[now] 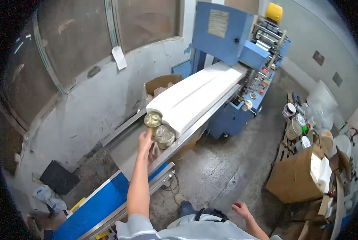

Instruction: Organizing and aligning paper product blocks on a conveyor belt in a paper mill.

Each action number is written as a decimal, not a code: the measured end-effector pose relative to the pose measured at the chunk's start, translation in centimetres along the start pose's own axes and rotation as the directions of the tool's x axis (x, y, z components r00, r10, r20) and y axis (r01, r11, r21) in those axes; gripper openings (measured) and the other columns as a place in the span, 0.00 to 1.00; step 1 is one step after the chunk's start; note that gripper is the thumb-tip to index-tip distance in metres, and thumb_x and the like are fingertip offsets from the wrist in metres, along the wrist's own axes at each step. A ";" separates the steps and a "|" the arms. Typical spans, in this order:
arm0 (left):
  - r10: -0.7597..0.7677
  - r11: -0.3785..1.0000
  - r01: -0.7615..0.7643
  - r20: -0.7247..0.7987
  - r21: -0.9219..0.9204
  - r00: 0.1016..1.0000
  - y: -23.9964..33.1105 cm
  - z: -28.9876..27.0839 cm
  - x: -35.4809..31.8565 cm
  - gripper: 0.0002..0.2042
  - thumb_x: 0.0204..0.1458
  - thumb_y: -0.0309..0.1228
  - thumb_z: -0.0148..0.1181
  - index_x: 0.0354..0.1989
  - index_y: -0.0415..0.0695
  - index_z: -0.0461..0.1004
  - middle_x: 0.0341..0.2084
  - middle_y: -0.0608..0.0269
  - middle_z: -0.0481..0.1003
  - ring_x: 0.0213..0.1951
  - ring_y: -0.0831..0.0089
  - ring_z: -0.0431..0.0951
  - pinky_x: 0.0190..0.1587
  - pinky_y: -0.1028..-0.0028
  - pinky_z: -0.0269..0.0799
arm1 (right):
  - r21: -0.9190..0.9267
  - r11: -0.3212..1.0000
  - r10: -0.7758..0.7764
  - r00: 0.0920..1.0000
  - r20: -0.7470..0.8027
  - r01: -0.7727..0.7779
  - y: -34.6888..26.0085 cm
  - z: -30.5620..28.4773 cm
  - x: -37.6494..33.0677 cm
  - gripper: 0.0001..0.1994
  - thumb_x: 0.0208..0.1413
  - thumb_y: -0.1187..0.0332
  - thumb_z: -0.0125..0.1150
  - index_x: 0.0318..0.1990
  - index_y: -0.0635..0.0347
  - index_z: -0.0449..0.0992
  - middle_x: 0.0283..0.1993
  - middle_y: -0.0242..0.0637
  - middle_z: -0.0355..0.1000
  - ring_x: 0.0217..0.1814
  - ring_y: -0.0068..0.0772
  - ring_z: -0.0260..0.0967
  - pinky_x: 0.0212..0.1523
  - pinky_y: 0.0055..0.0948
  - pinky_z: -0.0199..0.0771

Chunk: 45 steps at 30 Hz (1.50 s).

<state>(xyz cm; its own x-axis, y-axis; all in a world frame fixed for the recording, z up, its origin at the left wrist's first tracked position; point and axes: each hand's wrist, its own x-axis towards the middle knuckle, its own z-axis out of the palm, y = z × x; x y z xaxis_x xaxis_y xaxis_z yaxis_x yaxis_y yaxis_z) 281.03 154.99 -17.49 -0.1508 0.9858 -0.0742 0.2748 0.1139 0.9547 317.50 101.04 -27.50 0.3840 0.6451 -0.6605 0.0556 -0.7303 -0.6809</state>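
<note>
My left hand (146,141) reaches over the metal trough, fingers stretched out and a little blurred, at the near end of two long white stacks (203,96). Against that end sit two round, gold-toned pieces, apparently wrapped in clear film: one (153,119) just beyond my fingers, the other (165,135) to their right. Whether the fingertips touch them, I cannot tell. Low by my body, my right hand (240,209) hangs over the floor with its fingers curled in and nothing visible in them.
The stacks run along the metal trough (129,150) into a blue machine (223,32). A blue belt (103,208) continues toward me at lower left. Behind the stacks stands an open carton (163,82). On the right are a large cardboard box (293,178) and several tubs (294,128).
</note>
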 end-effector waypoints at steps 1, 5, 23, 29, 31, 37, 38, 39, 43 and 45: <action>-0.069 0.972 0.083 0.068 -0.222 0.995 0.0 1.1 1.0 0.26 0.59 0.36 0.57 0.59 0.29 0.62 0.37 0.53 0.77 0.37 0.69 0.78 0.38 0.72 0.73 | -0.039 0.997 -0.061 0.998 -0.026 0.060 -4.0 0.4 0.0 0.19 0.58 0.63 0.61 0.50 0.69 0.75 0.40 0.38 0.77 0.39 0.25 0.73 0.40 0.27 0.74; -0.172 0.893 0.202 0.110 -0.403 0.979 1.0 1.1 5.2 0.24 0.60 0.31 0.54 0.61 0.29 0.60 0.34 0.56 0.75 0.29 0.73 0.76 0.28 0.75 0.73 | -0.139 0.929 -0.338 0.939 0.061 0.343 -16.4 2.8 4.2 0.18 0.59 0.63 0.60 0.52 0.67 0.74 0.43 0.38 0.77 0.42 0.25 0.72 0.44 0.26 0.73; -0.369 0.870 0.206 -0.314 -0.448 0.875 1.6 -2.0 -11.7 0.23 0.62 0.40 0.54 0.58 0.36 0.64 0.44 0.52 0.76 0.45 0.68 0.78 0.45 0.72 0.74 | -0.016 -0.526 -0.253 -0.139 0.957 0.850 -55.6 20.9 16.6 0.33 0.39 0.64 0.67 0.56 0.65 0.65 0.53 0.59 0.65 0.53 0.56 0.67 0.52 0.45 0.68; -0.379 0.863 0.155 -0.412 -0.481 0.829 4.5 3.7 -10.4 0.21 0.65 0.41 0.46 0.57 0.36 0.65 0.47 0.50 0.74 0.47 0.64 0.77 0.48 0.69 0.75 | 0.147 -0.359 -0.536 -0.332 0.776 0.922 -58.1 15.1 15.7 0.35 0.41 0.59 0.69 0.57 0.61 0.63 0.47 0.55 0.65 0.49 0.56 0.67 0.50 0.46 0.67; -0.265 0.954 0.184 -0.376 -0.237 0.888 3.6 4.7 -9.6 0.21 0.62 0.38 0.50 0.59 0.39 0.64 0.54 0.51 0.69 0.52 0.67 0.73 0.51 0.67 0.73 | 0.270 -0.123 -0.657 -0.282 0.699 0.955 -60.1 10.9 15.0 0.37 0.41 0.58 0.71 0.58 0.62 0.62 0.49 0.57 0.64 0.51 0.59 0.66 0.52 0.46 0.67; -0.202 0.979 0.201 -0.164 -0.020 0.966 13.4 14.1 -5.6 0.30 0.55 0.41 0.59 0.61 0.36 0.58 0.52 0.41 0.71 0.54 0.48 0.72 0.55 0.59 0.66 | 0.506 0.715 -0.667 0.254 0.700 0.482 -56.9 -0.9 22.0 0.44 0.43 0.59 0.71 0.67 0.61 0.54 0.59 0.42 0.61 0.62 0.37 0.60 0.62 0.34 0.59; -0.173 0.968 0.201 -0.179 0.149 0.969 14.7 14.2 -5.4 0.33 0.53 0.42 0.60 0.61 0.34 0.57 0.52 0.39 0.70 0.54 0.47 0.72 0.55 0.59 0.66 | 0.513 0.761 -0.637 0.310 0.706 0.397 -56.1 -2.4 22.9 0.42 0.44 0.59 0.67 0.67 0.62 0.54 0.57 0.41 0.62 0.60 0.37 0.61 0.62 0.32 0.59; -0.143 0.930 0.194 -0.179 0.313 0.973 15.4 14.4 -5.3 0.35 0.52 0.43 0.62 0.62 0.33 0.55 0.52 0.38 0.70 0.55 0.47 0.72 0.55 0.60 0.66 | 0.527 0.798 -0.602 0.353 0.716 0.292 -55.2 -3.8 23.6 0.41 0.45 0.59 0.65 0.67 0.62 0.54 0.57 0.42 0.63 0.60 0.36 0.61 0.61 0.31 0.59; -0.096 0.948 0.135 -0.147 0.286 0.984 13.8 14.9 -4.4 0.36 0.50 0.38 0.61 0.62 0.32 0.52 0.53 0.35 0.69 0.54 0.45 0.71 0.55 0.60 0.66 | 0.529 0.840 -0.521 0.459 0.719 0.125 -51.2 -6.2 25.4 0.39 0.45 0.60 0.60 0.66 0.64 0.55 0.57 0.41 0.64 0.59 0.35 0.61 0.60 0.30 0.59; -0.126 0.940 0.163 -0.140 0.299 0.982 14.2 14.9 -4.3 0.36 0.49 0.37 0.60 0.63 0.32 0.52 0.52 0.36 0.69 0.54 0.45 0.72 0.55 0.60 0.66 | 0.494 0.857 -0.503 0.449 0.738 0.147 -49.9 -6.1 25.5 0.38 0.47 0.62 0.61 0.66 0.63 0.55 0.58 0.41 0.63 0.61 0.34 0.61 0.62 0.32 0.59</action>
<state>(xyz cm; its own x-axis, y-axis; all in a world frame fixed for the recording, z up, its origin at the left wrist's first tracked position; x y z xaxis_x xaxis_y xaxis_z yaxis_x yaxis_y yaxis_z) 299.70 154.21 -7.85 -0.3161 0.9364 -0.1526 0.5178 0.3051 0.7992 330.18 152.52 -8.45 -0.5362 0.8230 -0.1874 -0.3518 -0.4197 -0.8367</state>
